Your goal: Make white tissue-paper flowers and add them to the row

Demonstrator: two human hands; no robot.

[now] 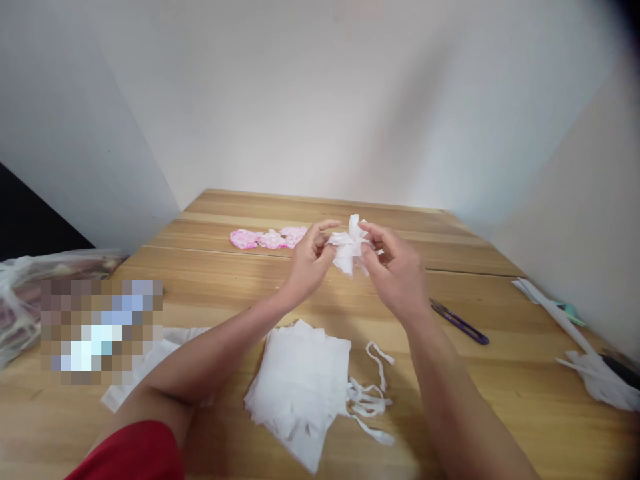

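Between my two hands, above the table, is a crumpled white tissue paper piece [350, 250] with several folds sticking out like petals. My left hand [311, 259] pinches its left side, with the index finger stretched over the top. On its right side my right hand [395, 263] grips it between thumb and fingers. Below my hands lies a stack of white tissue paper squares [305, 380], fanned unevenly. Thin twisted white strips [373, 400] lie against the stack's right side. Purple-handled thread snips [460, 322] rest on the table near my right wrist.
Pink-and-white paper flowers [270, 239] lie in a row at the back of the wooden table [200, 273]. At left are a clear plastic bag [25, 300] and a white sheet [145, 370] partly under my forearm. White strips [555, 310] and crumpled white material [603, 380] lie at right.
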